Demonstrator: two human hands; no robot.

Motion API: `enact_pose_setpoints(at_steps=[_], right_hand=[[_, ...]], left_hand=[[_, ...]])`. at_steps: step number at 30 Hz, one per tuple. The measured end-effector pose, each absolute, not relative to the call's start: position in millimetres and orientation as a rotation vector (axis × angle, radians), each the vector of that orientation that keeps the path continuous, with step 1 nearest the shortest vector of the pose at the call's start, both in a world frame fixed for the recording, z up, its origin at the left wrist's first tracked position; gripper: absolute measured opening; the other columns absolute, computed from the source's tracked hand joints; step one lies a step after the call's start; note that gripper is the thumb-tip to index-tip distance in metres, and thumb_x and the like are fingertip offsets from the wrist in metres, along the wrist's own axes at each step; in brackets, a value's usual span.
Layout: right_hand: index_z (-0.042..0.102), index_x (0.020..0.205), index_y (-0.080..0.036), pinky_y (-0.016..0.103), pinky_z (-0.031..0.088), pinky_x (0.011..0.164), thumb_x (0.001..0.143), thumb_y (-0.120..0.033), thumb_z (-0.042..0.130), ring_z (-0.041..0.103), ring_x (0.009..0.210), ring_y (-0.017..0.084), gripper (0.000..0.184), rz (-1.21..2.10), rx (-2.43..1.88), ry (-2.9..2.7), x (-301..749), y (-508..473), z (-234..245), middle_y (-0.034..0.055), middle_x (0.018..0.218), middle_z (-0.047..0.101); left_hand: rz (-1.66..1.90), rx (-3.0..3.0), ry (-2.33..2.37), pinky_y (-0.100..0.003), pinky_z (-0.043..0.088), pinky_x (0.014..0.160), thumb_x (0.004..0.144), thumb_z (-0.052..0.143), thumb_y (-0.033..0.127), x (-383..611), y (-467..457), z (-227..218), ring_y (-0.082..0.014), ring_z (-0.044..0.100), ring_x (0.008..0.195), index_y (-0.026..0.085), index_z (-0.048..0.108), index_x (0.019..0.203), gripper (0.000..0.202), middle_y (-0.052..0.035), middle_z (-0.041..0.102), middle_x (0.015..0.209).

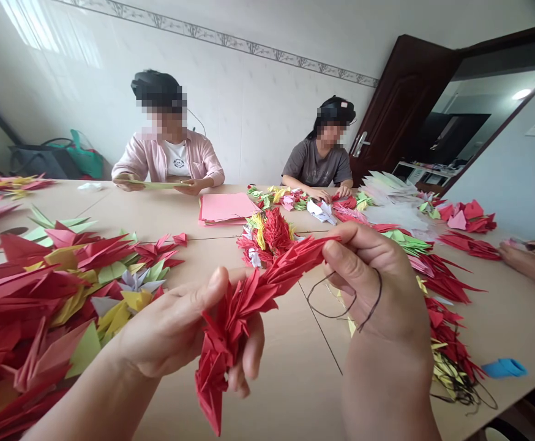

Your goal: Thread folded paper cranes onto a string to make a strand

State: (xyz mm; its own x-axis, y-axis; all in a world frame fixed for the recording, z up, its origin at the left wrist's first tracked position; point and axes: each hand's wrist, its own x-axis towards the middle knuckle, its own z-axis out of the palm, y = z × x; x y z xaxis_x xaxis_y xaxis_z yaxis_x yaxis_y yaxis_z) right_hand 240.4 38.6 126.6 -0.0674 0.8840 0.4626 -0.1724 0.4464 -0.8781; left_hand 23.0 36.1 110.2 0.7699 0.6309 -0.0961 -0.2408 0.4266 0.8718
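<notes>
My left hand (pixel 175 327) is closed on the lower part of a string of red paper cranes (pixel 249 300) that hangs down past my fingers. Pinching the upper end of the same string is my right hand (pixel 377 294), and a thin dark thread (pixel 341 303) loops across its palm. Both hands are held above the light wooden table (pixel 295 367), close to me.
Heaps of folded red, yellow and green paper lie at my left (pixel 56 288) and right (pixel 442 294). A pink paper stack (pixel 226 207) lies mid-table. Two people sit across folding paper; another person's hands (pixel 531 260) reach in at the right. A blue object (pixel 504 368) lies near the right edge.
</notes>
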Motion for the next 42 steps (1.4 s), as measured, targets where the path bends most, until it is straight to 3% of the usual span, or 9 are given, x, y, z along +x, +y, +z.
enact_pose_setpoints(at_steps=[3,8,13,21,24,27,31,38,42], right_hand=[[0.067,0.076,-0.022,0.018,0.025,0.040,0.084,-0.031,0.074,0.030,0.046,0.005,0.014,0.990,-0.707,-1.389,240,38,127,-0.0067,0.056,0.047],[0.066,0.076,-0.021,0.020,0.023,0.042,0.086,-0.032,0.071,0.030,0.048,0.006,0.016,0.956,-0.743,-1.478,239,36,127,-0.0062,0.056,0.044],[0.067,0.078,-0.022,0.020,0.022,0.042,0.085,-0.037,0.070,0.028,0.049,0.007,0.017,0.948,-0.769,-1.507,240,34,126,-0.0060,0.056,0.040],[0.071,0.089,-0.023,0.021,0.029,0.042,0.079,-0.044,0.075,0.039,0.053,0.009,0.023,0.864,-0.837,-1.496,239,31,125,-0.0019,0.065,0.055],[0.070,0.083,-0.024,0.021,0.032,0.044,0.080,-0.041,0.075,0.045,0.058,0.010,0.018,0.817,-0.849,-1.515,237,30,126,-0.0004,0.071,0.058],[0.067,0.076,-0.023,0.020,0.030,0.042,0.082,-0.037,0.073,0.041,0.053,0.009,0.017,0.772,-0.866,-1.518,235,29,127,-0.0023,0.063,0.053],[0.063,0.071,-0.021,0.019,0.024,0.039,0.085,-0.033,0.070,0.029,0.046,0.007,0.020,0.781,-0.864,-1.505,234,32,128,-0.0066,0.052,0.038],[0.060,0.070,-0.019,0.019,0.024,0.040,0.086,-0.031,0.068,0.028,0.046,0.006,0.021,0.798,-0.835,-1.443,232,34,127,-0.0072,0.052,0.039],[0.058,0.069,-0.019,0.018,0.022,0.040,0.086,-0.030,0.067,0.027,0.045,0.005,0.022,0.816,-0.845,-1.474,233,33,129,-0.0077,0.052,0.038]], left_hand=[[0.597,1.043,0.470,-0.022,0.052,0.052,0.078,0.059,0.068,25,35,110,-0.0162,0.067,0.053,0.014,0.073,0.078,0.055,-0.0067,0.069,0.058],[0.620,1.038,0.470,-0.019,0.050,0.047,0.080,0.068,0.052,25,35,110,-0.0146,0.067,0.049,0.019,0.069,0.094,0.037,-0.0046,0.072,0.066],[0.644,1.057,0.526,-0.017,0.050,0.047,0.082,0.070,0.045,24,36,110,-0.0131,0.066,0.050,0.018,0.068,0.093,0.028,-0.0051,0.073,0.068],[0.682,1.111,0.580,-0.014,0.042,0.043,0.083,0.068,0.047,24,36,110,-0.0080,0.057,0.043,0.019,0.065,0.084,0.029,-0.0039,0.072,0.065],[0.686,1.137,0.595,-0.014,0.041,0.044,0.082,0.068,0.049,24,35,111,-0.0073,0.055,0.044,0.020,0.067,0.098,0.033,-0.0033,0.071,0.064],[0.687,1.162,0.633,-0.014,0.041,0.044,0.082,0.067,0.051,25,34,112,-0.0073,0.053,0.045,0.022,0.063,0.113,0.043,-0.0031,0.070,0.065],[0.753,1.246,0.701,-0.016,0.044,0.046,0.083,0.066,0.052,26,32,113,-0.0095,0.054,0.052,0.026,0.061,0.119,0.045,-0.0034,0.069,0.073],[0.960,1.515,0.780,-0.014,0.050,0.052,0.086,0.067,0.036,33,28,116,-0.0117,0.055,0.067,0.030,0.058,0.125,0.041,-0.0040,0.068,0.088],[0.995,1.664,0.895,-0.017,0.054,0.054,0.086,0.067,0.037,32,25,112,-0.0146,0.055,0.072,0.033,0.052,0.132,0.048,-0.0035,0.065,0.091]])
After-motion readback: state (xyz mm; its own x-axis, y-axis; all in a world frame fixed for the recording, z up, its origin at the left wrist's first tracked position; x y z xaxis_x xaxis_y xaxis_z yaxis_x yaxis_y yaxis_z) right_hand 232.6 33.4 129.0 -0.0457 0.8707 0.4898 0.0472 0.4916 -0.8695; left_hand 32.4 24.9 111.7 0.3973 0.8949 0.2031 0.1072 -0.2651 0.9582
